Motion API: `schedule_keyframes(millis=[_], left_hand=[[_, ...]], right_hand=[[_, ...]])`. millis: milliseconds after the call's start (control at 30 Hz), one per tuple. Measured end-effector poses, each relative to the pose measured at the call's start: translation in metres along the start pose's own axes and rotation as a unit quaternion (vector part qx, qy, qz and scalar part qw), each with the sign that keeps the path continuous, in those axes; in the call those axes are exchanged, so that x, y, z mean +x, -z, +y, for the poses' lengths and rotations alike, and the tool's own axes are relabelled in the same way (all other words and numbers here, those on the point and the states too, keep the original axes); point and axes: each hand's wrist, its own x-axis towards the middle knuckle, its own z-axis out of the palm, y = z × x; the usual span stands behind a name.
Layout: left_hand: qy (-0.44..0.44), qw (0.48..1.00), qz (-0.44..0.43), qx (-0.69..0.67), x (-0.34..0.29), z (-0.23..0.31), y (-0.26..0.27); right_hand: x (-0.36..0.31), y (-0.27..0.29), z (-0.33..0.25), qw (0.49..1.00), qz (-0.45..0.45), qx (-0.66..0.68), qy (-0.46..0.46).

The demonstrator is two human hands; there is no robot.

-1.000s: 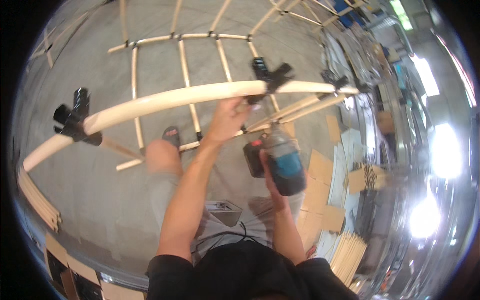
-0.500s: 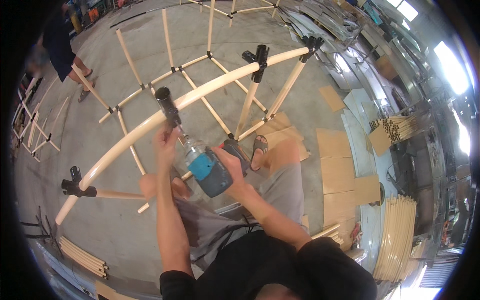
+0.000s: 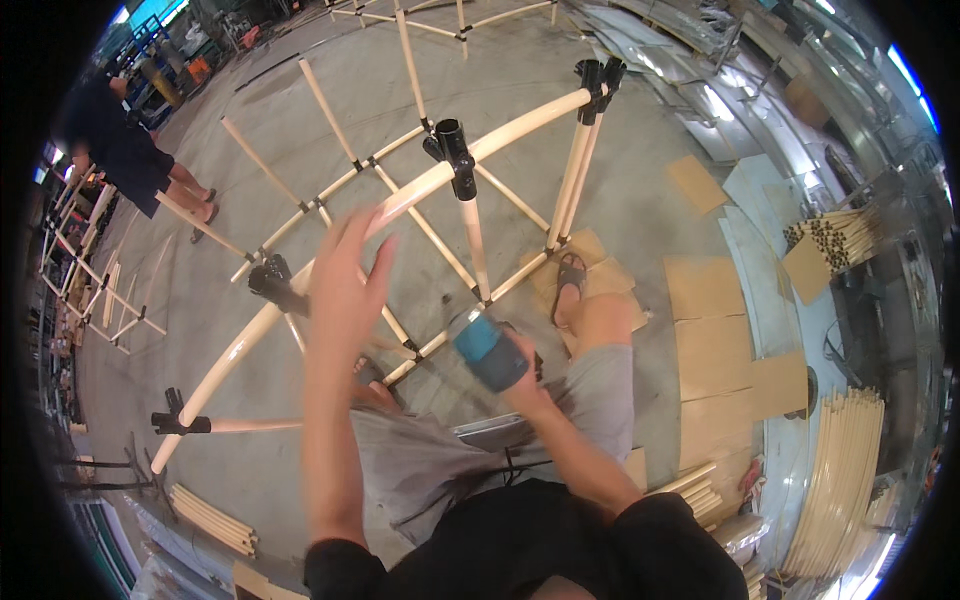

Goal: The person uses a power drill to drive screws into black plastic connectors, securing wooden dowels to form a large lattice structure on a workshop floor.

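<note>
A long curved cream pipe point(image 3: 236, 346) arches across in front of me, with black pipe joints along it. My left hand point(image 3: 350, 265) is raised at the pipe's middle, fingers stretched out and thumb apart; whether it touches the pipe I cannot tell. Just left of it sits a tilted black joint point(image 3: 275, 283). Another black joint point(image 3: 456, 160) stands further right on a straight upright pipe point(image 3: 473, 245). Lower down, my right hand point(image 3: 524, 378) grips a teal and dark grey power drill point(image 3: 490, 352), somewhat blurred and away from the pipe.
Below the curved pipe, a frame of straight cream pipes point(image 3: 425, 235) spreads over the concrete floor. Flattened cardboard point(image 3: 712, 350) lies at right, beside bundles of pipes point(image 3: 835, 475). A person point(image 3: 125, 150) stands at far left near another pipe frame point(image 3: 100, 285).
My right hand has drawn the drill back from the joint, to the right. My left hand has let go near that joint and opened over the pipe. The view has shifted.
</note>
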Motion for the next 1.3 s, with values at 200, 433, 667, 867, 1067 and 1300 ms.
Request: schedule_keyframes(millis=[200, 433, 667, 867, 1067, 1300], left_hand=[[0.141, 0.936, -0.319, 0.043, 0.106, -0.032, -0.078], [0.020, 0.980, -0.168, 0.105, 0.081, -0.040, -0.091], [0.040, 0.973, -0.176, 0.143, 0.082, -0.031, -0.098], [0.066, 0.970, -0.182, 0.146, 0.083, -0.022, -0.100], [0.027, 0.970, -0.238, 0.051, 0.067, -0.081, -0.091], [0.030, 0.964, -0.251, 0.081, 0.100, -0.046, -0.091]], right_hand=[[0.043, 0.029, 0.031, 0.942, 0.088, -0.300, 0.122], [0.084, 0.032, 0.031, 0.953, 0.106, -0.258, 0.122], [0.093, 0.043, 0.021, 0.955, 0.051, -0.267, 0.114], [0.098, 0.049, 0.005, 0.978, 0.084, -0.183, 0.048], [0.096, 0.038, 0.000, 0.937, 0.022, -0.304, -0.169], [0.100, 0.047, -0.013, 0.981, 0.121, -0.030, -0.149]])
